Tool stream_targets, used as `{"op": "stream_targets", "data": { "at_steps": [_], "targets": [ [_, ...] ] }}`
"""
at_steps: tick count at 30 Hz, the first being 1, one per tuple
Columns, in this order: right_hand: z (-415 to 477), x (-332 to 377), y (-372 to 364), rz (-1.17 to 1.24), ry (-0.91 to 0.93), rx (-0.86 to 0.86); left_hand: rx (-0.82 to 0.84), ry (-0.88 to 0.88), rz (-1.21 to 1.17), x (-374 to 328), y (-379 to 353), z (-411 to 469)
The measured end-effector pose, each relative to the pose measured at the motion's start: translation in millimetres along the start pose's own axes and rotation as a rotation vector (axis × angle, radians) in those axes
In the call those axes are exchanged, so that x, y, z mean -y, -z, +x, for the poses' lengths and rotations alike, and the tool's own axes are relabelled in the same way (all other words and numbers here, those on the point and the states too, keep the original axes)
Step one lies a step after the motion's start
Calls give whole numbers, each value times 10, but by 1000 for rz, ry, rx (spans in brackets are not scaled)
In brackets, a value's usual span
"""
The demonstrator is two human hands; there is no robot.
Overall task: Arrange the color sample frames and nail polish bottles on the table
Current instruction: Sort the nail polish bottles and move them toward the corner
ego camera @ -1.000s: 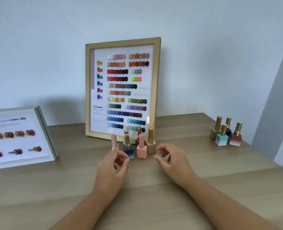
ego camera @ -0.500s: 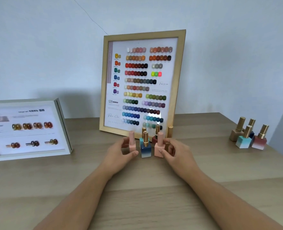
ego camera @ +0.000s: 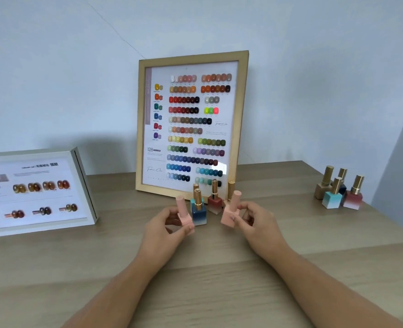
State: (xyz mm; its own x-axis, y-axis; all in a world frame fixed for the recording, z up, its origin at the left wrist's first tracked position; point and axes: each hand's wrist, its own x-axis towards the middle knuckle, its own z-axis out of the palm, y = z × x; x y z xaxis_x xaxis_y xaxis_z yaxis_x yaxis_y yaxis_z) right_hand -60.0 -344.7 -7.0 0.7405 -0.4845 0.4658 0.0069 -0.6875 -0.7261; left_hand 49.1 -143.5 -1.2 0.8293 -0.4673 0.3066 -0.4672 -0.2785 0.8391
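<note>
A tall wood-framed colour chart [ego camera: 240, 114] leans upright against the wall at the table's middle. In front of it stand a blue gradient bottle [ego camera: 198, 210], a red-brown bottle [ego camera: 214, 202] and two gold-capped bottles partly hidden behind them. My left hand [ego camera: 165, 229] grips a pink bottle [ego camera: 182, 210], tilted left. My right hand [ego camera: 257, 223] grips a second pink bottle [ego camera: 231, 210], tilted right and lifted off the table. A white-framed sample board [ego camera: 82, 176] leans at the left.
Several gold-capped bottles [ego camera: 337, 190] cluster at the table's back right, near its right edge. The wooden table [ego camera: 207, 280] stretches bare toward me between my forearms. A pale wall stands close behind the frames.
Both hands have closed on the two pink bottles and drawn them apart from the cluster, tilting them outward. My view has shifted left and closer.
</note>
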Motion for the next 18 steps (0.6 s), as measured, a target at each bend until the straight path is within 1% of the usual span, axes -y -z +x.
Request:
{"op": "stream_targets", "data": {
  "at_steps": [4, 8, 13, 16, 18],
  "targets": [
    [-108, -253, 445, 31, -76, -74, 89, -84, -48, -314, -471, -170],
    [-194, -610, 996, -79, -146, -166, 198, -141, -90, -694, -1212, -149],
    [-163, -1100, 1639, -208, -264, -339, 263, -120, -149, -1073, -2052, 28],
    [-137, -1326, 1884, -221, -317, -359, 273, -125, -129, -1200, -2433, 149],
    [-108, -1450, 1992, -241, -347, -337, 285, -124, -114, -1264, -2650, 232]
  ]
}}
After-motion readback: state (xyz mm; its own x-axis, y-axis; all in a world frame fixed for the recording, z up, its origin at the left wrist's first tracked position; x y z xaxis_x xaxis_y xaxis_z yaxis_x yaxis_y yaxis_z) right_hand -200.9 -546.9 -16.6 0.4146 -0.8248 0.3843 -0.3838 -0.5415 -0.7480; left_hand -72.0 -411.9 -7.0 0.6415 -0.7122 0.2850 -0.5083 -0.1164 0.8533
